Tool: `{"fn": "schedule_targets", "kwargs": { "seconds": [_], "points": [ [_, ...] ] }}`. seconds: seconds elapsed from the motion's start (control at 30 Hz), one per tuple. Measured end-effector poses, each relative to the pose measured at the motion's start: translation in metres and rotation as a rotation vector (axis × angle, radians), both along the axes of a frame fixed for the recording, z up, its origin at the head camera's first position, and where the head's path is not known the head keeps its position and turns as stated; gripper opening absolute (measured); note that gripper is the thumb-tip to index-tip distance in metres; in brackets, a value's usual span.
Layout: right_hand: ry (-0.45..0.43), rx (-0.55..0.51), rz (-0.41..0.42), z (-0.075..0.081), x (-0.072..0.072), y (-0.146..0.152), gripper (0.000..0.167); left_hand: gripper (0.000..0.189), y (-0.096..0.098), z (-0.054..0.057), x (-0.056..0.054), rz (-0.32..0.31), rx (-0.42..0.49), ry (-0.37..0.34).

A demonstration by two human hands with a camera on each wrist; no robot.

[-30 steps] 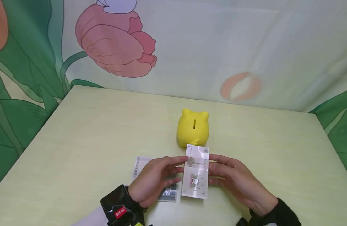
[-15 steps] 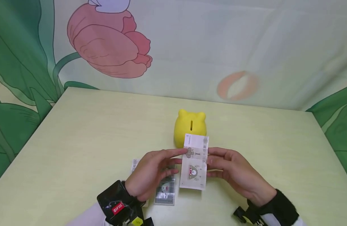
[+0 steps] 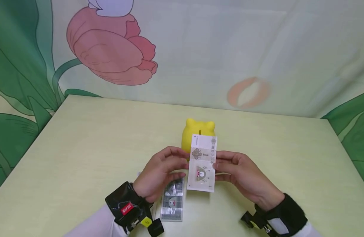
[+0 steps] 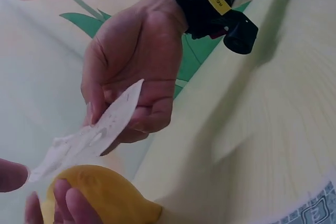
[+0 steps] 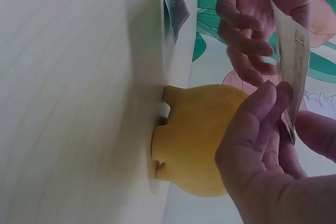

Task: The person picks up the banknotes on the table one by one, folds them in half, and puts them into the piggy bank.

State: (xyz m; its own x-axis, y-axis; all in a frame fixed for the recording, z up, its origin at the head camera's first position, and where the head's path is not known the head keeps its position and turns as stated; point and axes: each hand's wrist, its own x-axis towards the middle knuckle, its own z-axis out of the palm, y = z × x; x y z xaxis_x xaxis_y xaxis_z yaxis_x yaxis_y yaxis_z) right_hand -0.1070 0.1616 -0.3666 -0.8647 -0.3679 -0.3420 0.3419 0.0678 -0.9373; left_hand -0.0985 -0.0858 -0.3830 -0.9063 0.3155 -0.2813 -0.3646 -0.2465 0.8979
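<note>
My right hand [image 3: 247, 177] pinches the right edge of a pale paper banknote [image 3: 201, 177], thumb on its front and fingers behind. The note, printed with a 1 and a cartoon face, stands lengthwise above the table. At its left edge is my left hand [image 3: 158, 171], fingers loosely bent, the thumb tip right by the paper. In the left wrist view the banknote [image 4: 97, 135] is slightly curved. Just behind it stands a yellow piggy bank [image 3: 189, 133], whose top slot is partly hidden by the note. The right wrist view shows the piggy bank [image 5: 202, 140] on its short feet.
A dark grey banknote [image 3: 172, 205] lies on the pale table [image 3: 96, 148] below my left hand. Beside it, mostly hidden by that hand, is a paler piece of paper. A flower-printed cloth [image 3: 184, 56] hangs behind the table.
Both hands have moved the banknote away from me, so it overlaps more of the piggy bank. My left index finger has gone from the note's front to its edge.
</note>
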Motion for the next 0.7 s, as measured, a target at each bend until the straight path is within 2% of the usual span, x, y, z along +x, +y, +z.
{"fn": "schedule_targets", "kwargs": {
  "seconds": [0.13,0.27,0.53,0.7],
  "points": [
    [0.002,-0.016,0.000,-0.001,0.001,0.001,0.047,0.041,0.000,-0.006,-0.002,-0.066,0.004,-0.001],
    [0.005,-0.026,0.001,-0.004,0.002,0.001,0.047,0.041,0.001,-0.012,-0.003,-0.103,-0.014,0.006],
    [0.015,-0.032,0.006,-0.007,0.002,0.003,0.046,0.039,0.002,-0.014,-0.002,-0.092,-0.036,-0.004],
    [0.008,-0.037,0.004,-0.009,0.002,0.002,0.046,0.041,0.002,-0.014,-0.003,-0.095,-0.023,0.017]
  ]
}}
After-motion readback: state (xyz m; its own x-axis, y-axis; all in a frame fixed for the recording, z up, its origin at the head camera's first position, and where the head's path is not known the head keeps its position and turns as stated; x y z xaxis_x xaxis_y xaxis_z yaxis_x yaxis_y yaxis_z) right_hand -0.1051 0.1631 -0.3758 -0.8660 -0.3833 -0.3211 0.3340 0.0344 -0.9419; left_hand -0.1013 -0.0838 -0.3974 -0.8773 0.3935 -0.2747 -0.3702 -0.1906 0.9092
